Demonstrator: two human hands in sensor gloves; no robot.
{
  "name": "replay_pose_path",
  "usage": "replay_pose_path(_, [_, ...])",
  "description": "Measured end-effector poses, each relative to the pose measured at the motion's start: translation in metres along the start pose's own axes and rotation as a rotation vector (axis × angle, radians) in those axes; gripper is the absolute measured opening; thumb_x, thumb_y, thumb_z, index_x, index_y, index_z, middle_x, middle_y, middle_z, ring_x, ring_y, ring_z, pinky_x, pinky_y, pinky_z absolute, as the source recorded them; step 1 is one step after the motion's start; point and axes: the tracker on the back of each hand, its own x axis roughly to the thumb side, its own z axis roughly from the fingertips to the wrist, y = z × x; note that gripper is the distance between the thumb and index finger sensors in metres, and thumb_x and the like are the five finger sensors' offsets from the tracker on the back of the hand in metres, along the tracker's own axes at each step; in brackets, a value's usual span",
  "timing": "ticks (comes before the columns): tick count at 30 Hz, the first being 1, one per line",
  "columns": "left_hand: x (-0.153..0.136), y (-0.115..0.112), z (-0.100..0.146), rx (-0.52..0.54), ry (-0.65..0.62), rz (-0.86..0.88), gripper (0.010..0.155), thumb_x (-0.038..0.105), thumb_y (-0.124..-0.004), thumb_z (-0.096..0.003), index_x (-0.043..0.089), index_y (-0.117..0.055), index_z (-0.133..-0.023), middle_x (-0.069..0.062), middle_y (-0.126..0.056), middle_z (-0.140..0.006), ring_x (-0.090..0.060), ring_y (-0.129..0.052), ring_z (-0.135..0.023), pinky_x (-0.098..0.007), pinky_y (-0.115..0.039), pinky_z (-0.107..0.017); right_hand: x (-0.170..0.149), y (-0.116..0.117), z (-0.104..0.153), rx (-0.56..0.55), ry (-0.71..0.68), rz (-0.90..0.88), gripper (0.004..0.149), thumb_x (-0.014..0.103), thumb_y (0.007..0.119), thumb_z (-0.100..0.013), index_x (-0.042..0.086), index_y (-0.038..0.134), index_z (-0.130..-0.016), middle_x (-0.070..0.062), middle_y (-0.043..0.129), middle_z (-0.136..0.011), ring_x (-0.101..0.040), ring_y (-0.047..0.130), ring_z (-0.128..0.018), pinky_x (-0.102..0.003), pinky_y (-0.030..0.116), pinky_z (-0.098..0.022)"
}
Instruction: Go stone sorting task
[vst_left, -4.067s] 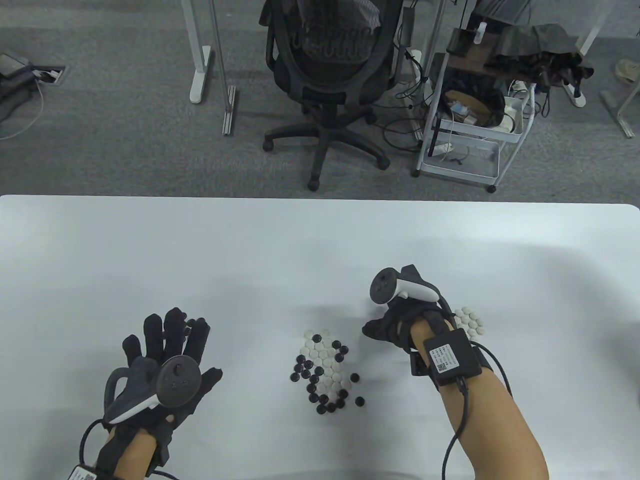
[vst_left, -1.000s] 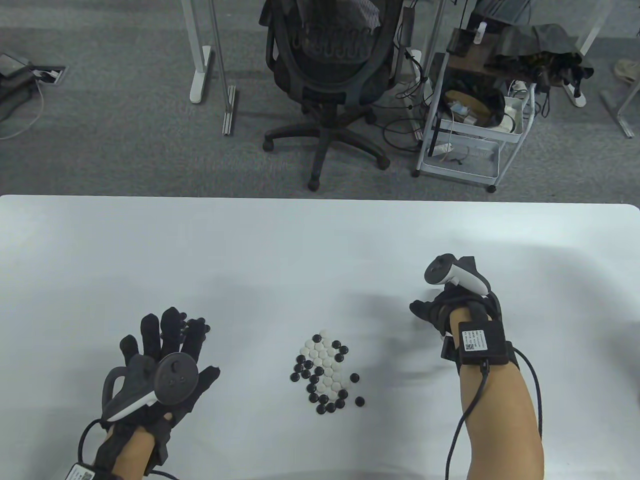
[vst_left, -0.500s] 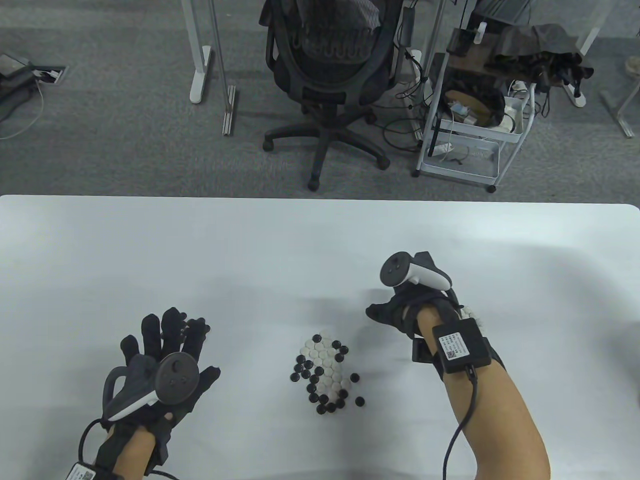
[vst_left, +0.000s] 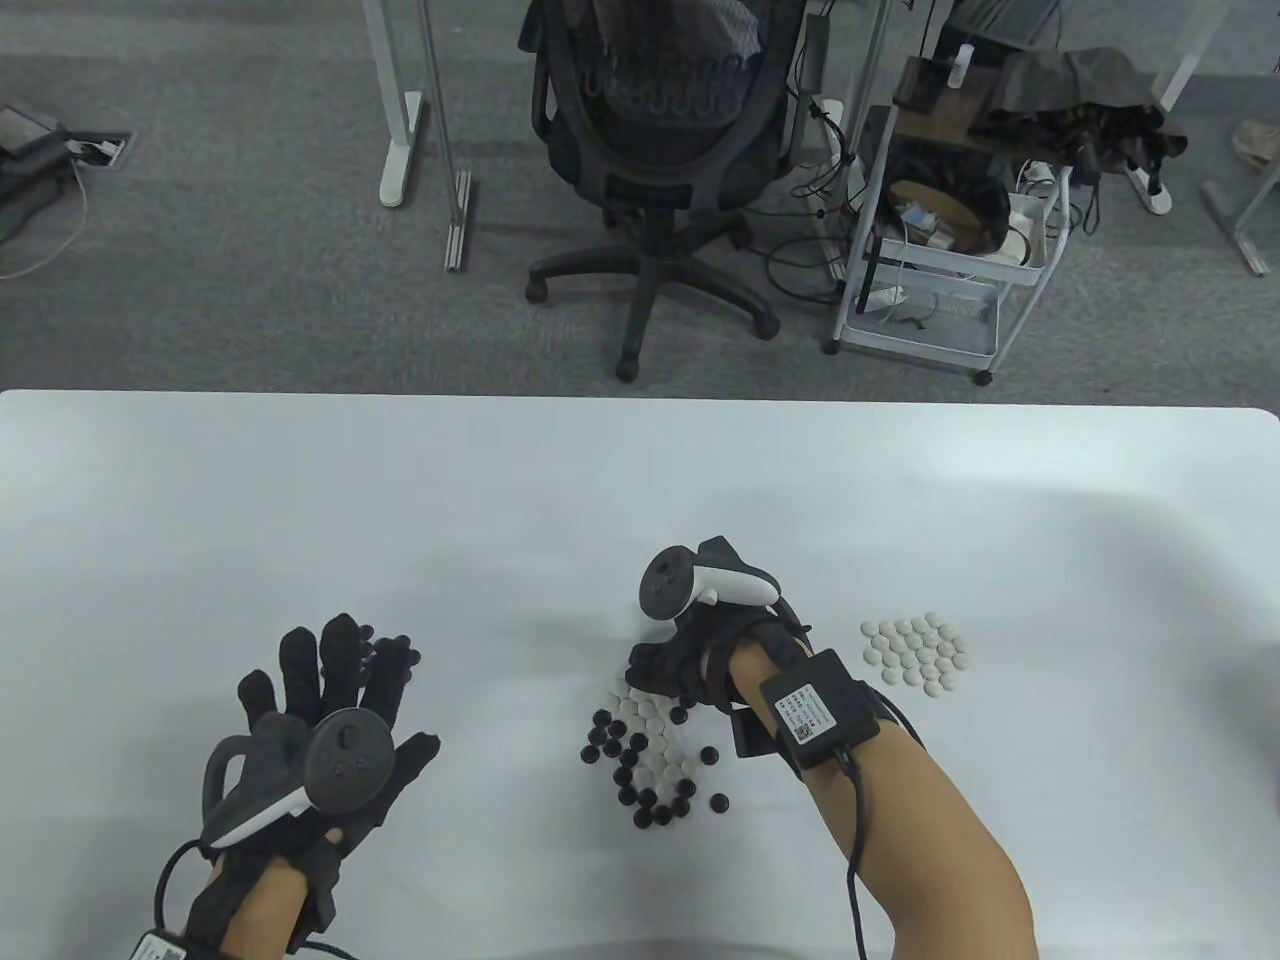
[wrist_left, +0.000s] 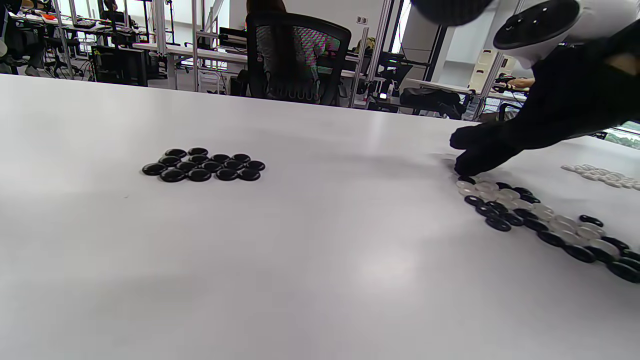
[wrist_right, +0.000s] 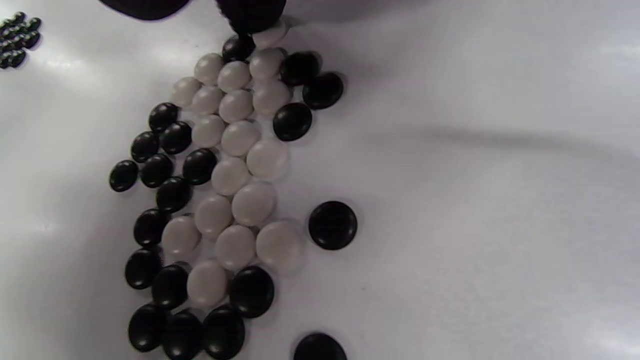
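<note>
Touching mixed pile's (vst_left: 650, 745) far edge, right hand (vst_left: 690, 660).

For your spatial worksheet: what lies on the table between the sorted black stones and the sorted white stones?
The mixed pile, with the right hand at its far edge. The table view shows it between the black stones and white stones.

Bright, even overhead light washes my white worktop (vst_left: 400, 500) — soft glare patches and faint grey shadows under my hands — while the right wrist view is slightly soft, its top edge blurred dark.
</note>
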Motion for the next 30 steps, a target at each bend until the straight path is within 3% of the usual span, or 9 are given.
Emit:
replay_pose_path(5, [0.000, 0.000, 0.000, 0.000, 0.000, -0.001, 0.077, 0.051, -0.049, -0.0640, 0.011, -0.012, -0.119, -0.037, 0.012, -0.113, -0.063, 0.013, -0.092, -0.085, -0.003, -0.056, -0.023, -0.009, 0.007, -0.036, 0.076, -0.023, 0.064, 0.053, 0.048, -0.054, 0.025, 0.048, -0.112, -0.022, -0.008, -0.107, -0.055, -0.014, -0.088, -0.082, 0.006, -0.056])
replay_pose_path(10, [0.000, 0.000, 0.001, 0.004, -0.003, -0.003, 0.077, 0.051, -0.049, -0.0640, 0.011, -0.012, -0.119, -0.037, 0.012, -0.113, -0.063, 0.013, -0.093, -0.085, -0.003, -0.057, -0.070, -0.017, 0.023, -0.072, 0.215, -0.051, 0.063, 0.052, 0.048, -0.054, 0.026, 0.052, -0.111, -0.022, -0.006, -0.108, -0.054, -0.014, -0.088, -0.082, 0.006, -0.057])
replay_pose_path(18, [0.001, -0.001, -0.001, -0.005, 0.000, -0.012, 0.077, 0.051, -0.049, -0.0641, 0.011, -0.011, -0.119, -0.037, 0.013, -0.113, -0.063, 0.013, -0.092, -0.085, -0.003, -0.056, -0.124, -0.015, 0.048, -0.107, 0.355, -0.052, 0.061, 0.052, 0.049, -0.053, 0.027, 0.056, -0.109, -0.021, -0.005, -0.109, -0.054, -0.013, -0.088, -0.082, 0.005, -0.057])
replay_pose_path(30, [0.003, -0.001, -0.001, -0.011, 0.004, -0.016, 0.077, 0.051, -0.049, -0.0641, 0.011, -0.011, -0.119, -0.037, 0.013, -0.113, -0.063, 0.013, -0.092, -0.085, -0.003, -0.056, -0.152, -0.009, 0.064, -0.132, 0.428, -0.046, 0.061, 0.052, 0.049, -0.053, 0.027, 0.055, -0.109, -0.020, -0.006, -0.108, -0.053, -0.014, -0.088, -0.082, 0.005, -0.057])
